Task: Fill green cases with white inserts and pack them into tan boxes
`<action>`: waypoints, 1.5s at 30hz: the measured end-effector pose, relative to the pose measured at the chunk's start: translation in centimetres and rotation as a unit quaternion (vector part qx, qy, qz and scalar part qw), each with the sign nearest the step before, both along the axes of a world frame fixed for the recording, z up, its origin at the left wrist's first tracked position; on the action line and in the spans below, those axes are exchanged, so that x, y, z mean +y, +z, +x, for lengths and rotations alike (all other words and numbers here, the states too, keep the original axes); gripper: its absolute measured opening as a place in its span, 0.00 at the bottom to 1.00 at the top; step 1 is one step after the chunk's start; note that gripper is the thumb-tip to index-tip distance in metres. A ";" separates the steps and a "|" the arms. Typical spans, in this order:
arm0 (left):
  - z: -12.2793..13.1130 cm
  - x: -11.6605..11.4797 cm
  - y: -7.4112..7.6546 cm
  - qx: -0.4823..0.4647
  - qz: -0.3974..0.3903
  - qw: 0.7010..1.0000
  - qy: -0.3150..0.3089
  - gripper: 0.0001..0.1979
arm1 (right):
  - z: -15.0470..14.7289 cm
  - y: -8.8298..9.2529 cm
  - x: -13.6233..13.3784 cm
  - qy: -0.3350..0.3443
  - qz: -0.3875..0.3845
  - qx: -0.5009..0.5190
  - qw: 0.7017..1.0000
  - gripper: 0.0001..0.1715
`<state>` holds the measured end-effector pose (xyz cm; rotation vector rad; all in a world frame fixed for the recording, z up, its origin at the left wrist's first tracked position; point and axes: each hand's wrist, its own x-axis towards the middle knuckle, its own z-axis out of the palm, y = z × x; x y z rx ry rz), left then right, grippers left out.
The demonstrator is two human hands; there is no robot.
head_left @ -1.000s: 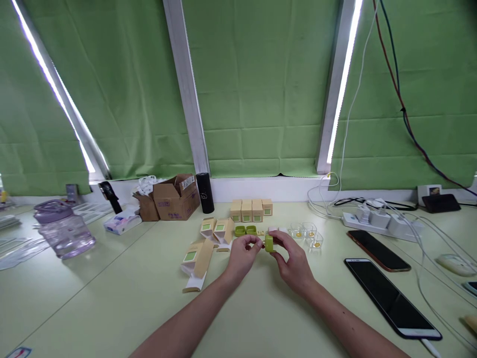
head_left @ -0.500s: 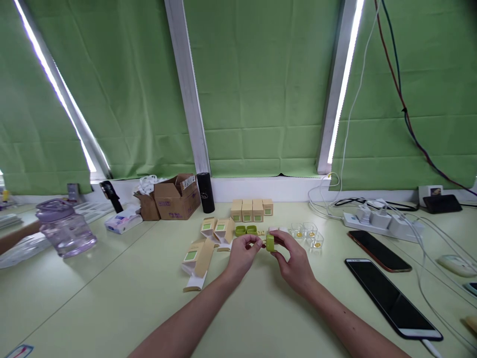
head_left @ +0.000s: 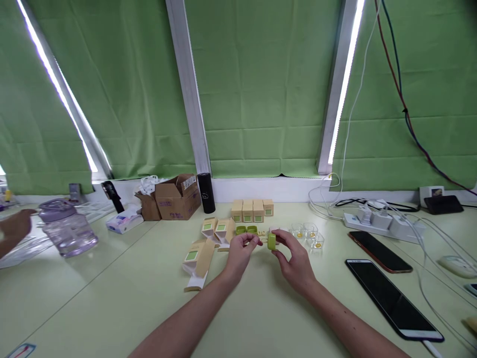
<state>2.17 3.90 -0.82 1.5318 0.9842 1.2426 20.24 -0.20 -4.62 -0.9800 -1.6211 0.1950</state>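
Observation:
My right hand [head_left: 294, 261] pinches a small green square case [head_left: 272, 241] just above the table. My left hand [head_left: 240, 253] is closed in a pinch right beside it, fingertips near the case; what they hold is too small to see. Behind my hands lie two more green cases [head_left: 246, 229], a row of closed tan boxes [head_left: 252, 210], open tan boxes [head_left: 218, 229] and small clear cups with yellow dots [head_left: 308, 233]. A flattened tan box [head_left: 196, 261] lies to the left.
Two phones [head_left: 391, 296] lie at the right, with a power strip [head_left: 380, 220] and cables behind. A cardboard box [head_left: 175, 196], a black cylinder [head_left: 205, 186] and a purple jug [head_left: 65, 226] stand at the left. Another person's hand [head_left: 15, 226] shows at the far left edge.
My hands stay together on the green case, shifted barely. Another person's hand has come into view at the far left, by the jug.

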 end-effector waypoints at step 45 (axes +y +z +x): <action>-0.4 -1.3 -0.6 0.167 0.354 0.920 0.015 0.21 | -0.2 1.5 -0.9 -0.033 0.139 -0.157 0.977 0.21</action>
